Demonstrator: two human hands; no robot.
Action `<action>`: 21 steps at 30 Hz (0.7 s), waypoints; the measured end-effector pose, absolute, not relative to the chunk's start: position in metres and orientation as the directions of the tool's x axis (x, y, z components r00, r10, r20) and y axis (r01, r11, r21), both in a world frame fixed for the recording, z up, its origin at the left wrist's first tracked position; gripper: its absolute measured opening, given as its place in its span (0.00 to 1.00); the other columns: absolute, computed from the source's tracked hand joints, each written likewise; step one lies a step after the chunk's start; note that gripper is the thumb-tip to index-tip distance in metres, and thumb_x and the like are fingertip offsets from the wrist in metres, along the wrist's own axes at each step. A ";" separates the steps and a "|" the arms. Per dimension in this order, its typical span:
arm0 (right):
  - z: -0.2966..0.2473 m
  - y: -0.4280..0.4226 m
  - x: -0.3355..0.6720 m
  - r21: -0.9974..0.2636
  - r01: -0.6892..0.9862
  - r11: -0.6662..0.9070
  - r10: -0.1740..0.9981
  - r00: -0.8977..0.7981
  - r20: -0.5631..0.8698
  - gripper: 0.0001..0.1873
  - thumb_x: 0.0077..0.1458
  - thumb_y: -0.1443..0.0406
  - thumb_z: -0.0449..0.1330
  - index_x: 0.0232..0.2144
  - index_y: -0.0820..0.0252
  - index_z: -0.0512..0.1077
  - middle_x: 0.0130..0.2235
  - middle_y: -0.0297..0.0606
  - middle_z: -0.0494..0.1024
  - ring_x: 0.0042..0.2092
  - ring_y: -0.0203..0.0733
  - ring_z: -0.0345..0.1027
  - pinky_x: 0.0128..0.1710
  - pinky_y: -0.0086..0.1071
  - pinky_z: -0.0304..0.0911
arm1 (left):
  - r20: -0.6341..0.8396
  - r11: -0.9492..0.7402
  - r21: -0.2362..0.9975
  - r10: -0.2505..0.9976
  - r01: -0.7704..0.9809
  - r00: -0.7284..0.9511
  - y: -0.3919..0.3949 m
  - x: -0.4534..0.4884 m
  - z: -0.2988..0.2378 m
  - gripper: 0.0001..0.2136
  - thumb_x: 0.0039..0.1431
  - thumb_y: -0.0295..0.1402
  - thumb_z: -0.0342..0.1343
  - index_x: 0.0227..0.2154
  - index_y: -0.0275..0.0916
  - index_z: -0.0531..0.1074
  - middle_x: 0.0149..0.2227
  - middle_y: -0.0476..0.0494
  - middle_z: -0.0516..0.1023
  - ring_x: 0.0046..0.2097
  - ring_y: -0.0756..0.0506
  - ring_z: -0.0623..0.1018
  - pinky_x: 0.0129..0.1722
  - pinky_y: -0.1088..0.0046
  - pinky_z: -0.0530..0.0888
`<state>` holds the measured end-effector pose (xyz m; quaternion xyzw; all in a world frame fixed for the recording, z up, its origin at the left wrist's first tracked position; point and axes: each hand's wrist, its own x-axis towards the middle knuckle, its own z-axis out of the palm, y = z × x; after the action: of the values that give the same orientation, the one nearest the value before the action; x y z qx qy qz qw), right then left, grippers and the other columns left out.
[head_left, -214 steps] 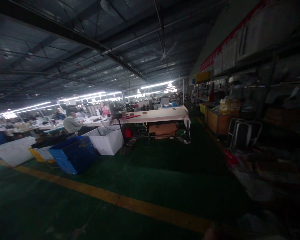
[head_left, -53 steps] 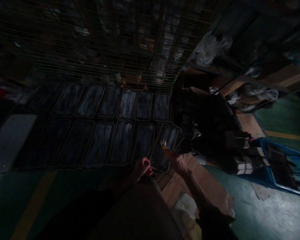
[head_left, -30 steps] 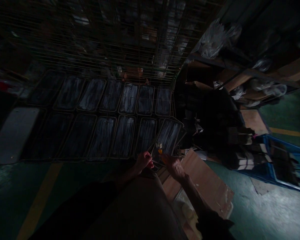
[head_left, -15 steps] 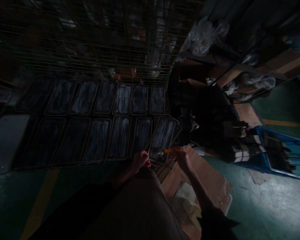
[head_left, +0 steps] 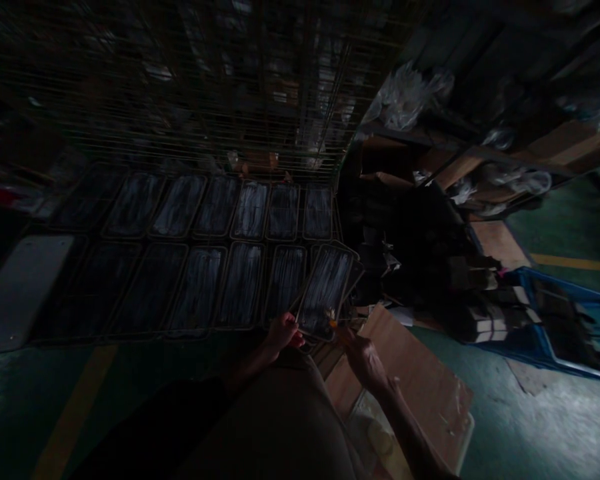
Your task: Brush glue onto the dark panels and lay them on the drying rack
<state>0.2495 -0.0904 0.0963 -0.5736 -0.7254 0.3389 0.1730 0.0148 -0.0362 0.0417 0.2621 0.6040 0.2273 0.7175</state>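
Observation:
My left hand (head_left: 284, 331) is closed on the lower left corner of a dark rectangular tray (head_left: 326, 283), which lies tilted over other trays. Whitish streaks run along the tray's surface. In my right hand (head_left: 363, 353) is a brush (head_left: 332, 319) with an orange handle; its pale bristles are at the lower part of the tray. Two rows of similar dark trays (head_left: 240, 283) extend to the left, several with white streaks. The view is dim, so fine detail on the fingers is hard to make out.
A wire rack (head_left: 220, 127) rises behind the trays. Below my right arm are a wooden board (head_left: 410, 373) and a pale bag (head_left: 370, 427). To the right stand a blue crate (head_left: 545, 360) with dark blocks and a shelf with plastic bags (head_left: 405, 100). A light panel (head_left: 23, 287) lies far left.
My right hand has swung the brush from lying sideways to pointing up the tray, bristles away from me. My left hand stays at the tray's corner. The view has shifted slightly.

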 end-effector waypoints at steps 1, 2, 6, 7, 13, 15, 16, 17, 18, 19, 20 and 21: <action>0.097 -0.100 0.248 -0.698 0.708 0.107 0.942 -0.296 -0.156 0.19 0.68 0.63 0.45 0.54 0.57 0.69 0.36 0.41 0.80 0.34 0.41 0.76 0.32 0.31 0.69 | -0.744 0.756 0.654 0.647 -0.016 0.169 -0.037 0.015 0.042 0.07 0.55 0.30 0.58 0.30 0.39 0.63 0.18 0.52 0.74 0.21 0.48 0.79 0.22 0.76 0.76; 0.099 -0.107 0.247 -0.709 0.698 0.103 0.937 -0.308 -0.167 0.19 0.68 0.63 0.44 0.54 0.57 0.69 0.35 0.40 0.79 0.33 0.41 0.76 0.31 0.31 0.69 | -0.739 0.753 0.658 0.651 -0.024 0.173 -0.038 0.015 0.041 0.08 0.55 0.31 0.59 0.30 0.39 0.63 0.19 0.52 0.74 0.21 0.48 0.79 0.22 0.76 0.76; 0.108 -0.100 0.251 -0.798 0.602 -0.005 0.927 -0.296 -0.229 0.17 0.69 0.60 0.46 0.52 0.54 0.70 0.31 0.37 0.79 0.32 0.41 0.76 0.32 0.31 0.70 | -0.716 0.736 0.676 0.670 -0.045 0.196 -0.040 0.014 0.035 0.11 0.53 0.34 0.61 0.31 0.40 0.62 0.19 0.53 0.74 0.21 0.47 0.80 0.21 0.77 0.76; 0.109 -0.091 0.254 -0.827 0.561 -0.046 0.925 -0.289 -0.247 0.17 0.69 0.60 0.46 0.50 0.54 0.71 0.31 0.36 0.79 0.31 0.41 0.76 0.32 0.31 0.70 | -0.710 0.729 0.683 0.677 -0.042 0.194 -0.041 0.015 0.033 0.12 0.53 0.34 0.61 0.31 0.40 0.62 0.19 0.54 0.73 0.21 0.48 0.79 0.21 0.77 0.75; 0.100 -0.008 0.277 -0.865 0.500 -0.022 0.967 -0.210 -0.146 0.16 0.67 0.57 0.47 0.46 0.56 0.71 0.28 0.34 0.77 0.29 0.40 0.75 0.30 0.30 0.70 | -0.707 0.717 0.697 0.682 0.019 0.185 -0.038 0.017 0.029 0.10 0.55 0.31 0.59 0.30 0.41 0.61 0.16 0.57 0.71 0.18 0.49 0.77 0.18 0.78 0.73; 0.096 0.020 0.285 -0.820 0.568 0.064 0.988 -0.154 -0.029 0.16 0.67 0.58 0.47 0.48 0.57 0.71 0.30 0.36 0.78 0.31 0.40 0.75 0.33 0.31 0.71 | -0.713 0.722 0.691 0.677 0.021 0.183 -0.038 0.017 0.030 0.08 0.57 0.29 0.57 0.31 0.41 0.61 0.16 0.56 0.71 0.18 0.49 0.76 0.18 0.78 0.72; 0.095 0.033 0.288 -0.789 0.605 0.104 0.991 -0.130 0.031 0.17 0.67 0.59 0.47 0.49 0.57 0.71 0.32 0.37 0.79 0.33 0.41 0.75 0.35 0.32 0.71 | -0.714 0.723 0.691 0.676 0.022 0.183 -0.037 0.016 0.031 0.07 0.57 0.28 0.56 0.31 0.41 0.61 0.16 0.56 0.71 0.18 0.49 0.76 0.18 0.78 0.72; 0.095 0.045 0.289 -0.756 0.639 0.140 0.990 -0.112 0.088 0.17 0.67 0.60 0.47 0.49 0.58 0.70 0.33 0.38 0.79 0.34 0.42 0.75 0.36 0.33 0.70 | -0.714 0.722 0.691 0.676 0.025 0.182 -0.036 0.016 0.032 0.07 0.57 0.28 0.56 0.31 0.41 0.62 0.16 0.56 0.71 0.18 0.49 0.77 0.18 0.78 0.72; 0.095 0.056 0.289 -0.722 0.670 0.171 0.985 -0.102 0.138 0.17 0.66 0.60 0.46 0.50 0.58 0.70 0.34 0.40 0.79 0.35 0.43 0.75 0.37 0.34 0.70 | -0.715 0.723 0.691 0.676 0.030 0.178 -0.036 0.016 0.033 0.07 0.57 0.27 0.55 0.31 0.41 0.62 0.16 0.56 0.71 0.18 0.49 0.77 0.19 0.78 0.72; 0.096 0.066 0.287 -0.692 0.694 0.197 0.979 -0.102 0.176 0.18 0.66 0.61 0.46 0.51 0.58 0.70 0.35 0.41 0.79 0.36 0.44 0.75 0.37 0.35 0.70 | -0.721 0.726 0.686 0.672 0.038 0.169 -0.035 0.016 0.034 0.07 0.58 0.27 0.55 0.31 0.41 0.62 0.16 0.56 0.71 0.18 0.49 0.77 0.19 0.78 0.72; 0.096 0.074 0.284 -0.670 0.709 0.219 0.973 -0.110 0.201 0.19 0.66 0.61 0.45 0.51 0.59 0.70 0.36 0.43 0.79 0.36 0.44 0.75 0.38 0.36 0.70 | -0.729 0.732 0.679 0.666 0.047 0.157 -0.034 0.016 0.037 0.07 0.58 0.27 0.56 0.30 0.41 0.62 0.16 0.56 0.71 0.18 0.49 0.76 0.19 0.78 0.72; 0.096 0.079 0.281 -0.653 0.719 0.238 0.969 -0.126 0.214 0.19 0.66 0.61 0.45 0.51 0.59 0.70 0.37 0.44 0.79 0.36 0.45 0.75 0.39 0.37 0.71 | -0.740 0.741 0.669 0.658 0.055 0.141 -0.033 0.016 0.040 0.07 0.58 0.27 0.56 0.29 0.40 0.63 0.16 0.56 0.70 0.18 0.49 0.76 0.19 0.77 0.71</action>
<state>0.2805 0.0794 0.0962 -0.5837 -0.7229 0.2009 0.3103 0.0158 -0.0332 0.0397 0.2879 0.6189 0.2157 0.6983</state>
